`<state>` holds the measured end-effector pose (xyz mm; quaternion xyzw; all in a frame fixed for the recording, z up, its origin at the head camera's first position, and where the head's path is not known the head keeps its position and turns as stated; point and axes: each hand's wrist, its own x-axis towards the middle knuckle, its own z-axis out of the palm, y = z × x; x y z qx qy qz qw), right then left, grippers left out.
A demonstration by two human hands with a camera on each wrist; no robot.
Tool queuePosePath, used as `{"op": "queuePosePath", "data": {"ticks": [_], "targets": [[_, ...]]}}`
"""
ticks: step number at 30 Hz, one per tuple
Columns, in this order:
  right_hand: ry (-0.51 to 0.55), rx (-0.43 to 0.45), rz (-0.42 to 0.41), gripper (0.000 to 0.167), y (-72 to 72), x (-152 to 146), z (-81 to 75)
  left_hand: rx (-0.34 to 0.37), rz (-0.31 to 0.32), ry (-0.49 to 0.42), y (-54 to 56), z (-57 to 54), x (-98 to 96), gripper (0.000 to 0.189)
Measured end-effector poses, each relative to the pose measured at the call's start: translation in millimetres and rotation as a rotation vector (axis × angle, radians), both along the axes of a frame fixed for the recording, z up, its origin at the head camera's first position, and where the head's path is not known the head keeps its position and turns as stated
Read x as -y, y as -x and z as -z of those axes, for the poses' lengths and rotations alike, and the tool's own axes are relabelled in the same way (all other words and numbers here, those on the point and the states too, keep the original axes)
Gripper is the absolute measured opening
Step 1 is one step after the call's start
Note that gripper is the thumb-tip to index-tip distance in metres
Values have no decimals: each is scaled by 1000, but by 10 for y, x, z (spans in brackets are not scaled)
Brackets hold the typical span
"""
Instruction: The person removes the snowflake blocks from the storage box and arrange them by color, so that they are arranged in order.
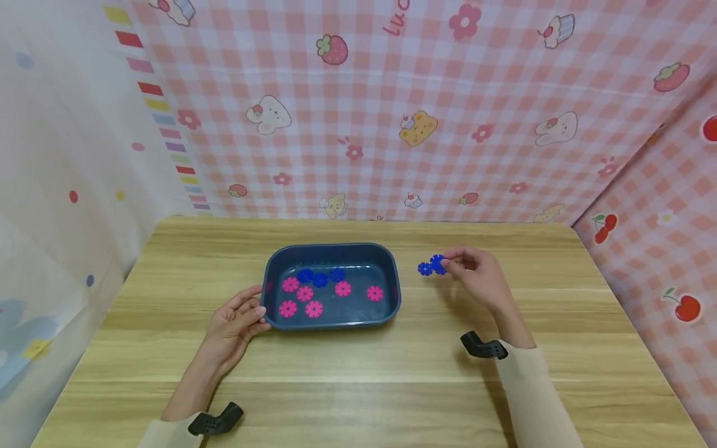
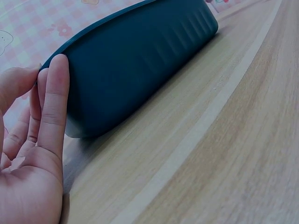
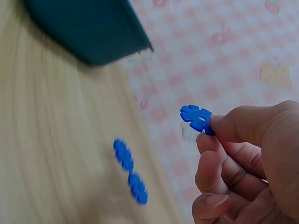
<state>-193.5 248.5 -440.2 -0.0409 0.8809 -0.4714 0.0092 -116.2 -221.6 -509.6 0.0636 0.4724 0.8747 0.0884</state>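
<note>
A dark blue plastic bin (image 1: 332, 324) rests on the wooden table, with several pink snowflake discs (image 1: 305, 294) and 3 blue snowflake discs (image 1: 320, 280) inside. At its left end, my left hand (image 1: 231, 326) grips the rim, thumb on top and fingers along the outer wall (image 2: 117, 70). Right of the bin, my right hand (image 1: 478, 277) pinches a blue snowflake disc (image 3: 198, 119) by its edge between thumb and fingertips, raised over the table. Two more blue snowflake discs (image 3: 124, 154) lie on the wood below that hand; one of them (image 1: 425, 269) shows beside the held disc in the head view.
The table (image 1: 358, 386) ends at the back against a pink checked cloth (image 1: 370, 162) with printed figures. Patterned cloths also hang at the left and right sides. A black strap mount (image 1: 484, 346) sits on each wrist.
</note>
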Motion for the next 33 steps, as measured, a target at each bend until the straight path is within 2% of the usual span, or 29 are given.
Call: {"op": "queuePosePath", "data": {"ticks": [12,18,25,33], "targets": [[-47,117,105,25,49,-338,231,14,-4,11,-1,-1,3,42],[-120,96,128,24,86,-402,325,10,2,3,0,-12,3,41],[-256,64,154,26,105,-376,364,18,-2,5,-9,-14,0,41],[-308,107,170,28,155,-349,368,6,4,0,-2,-6,0,41]]}}
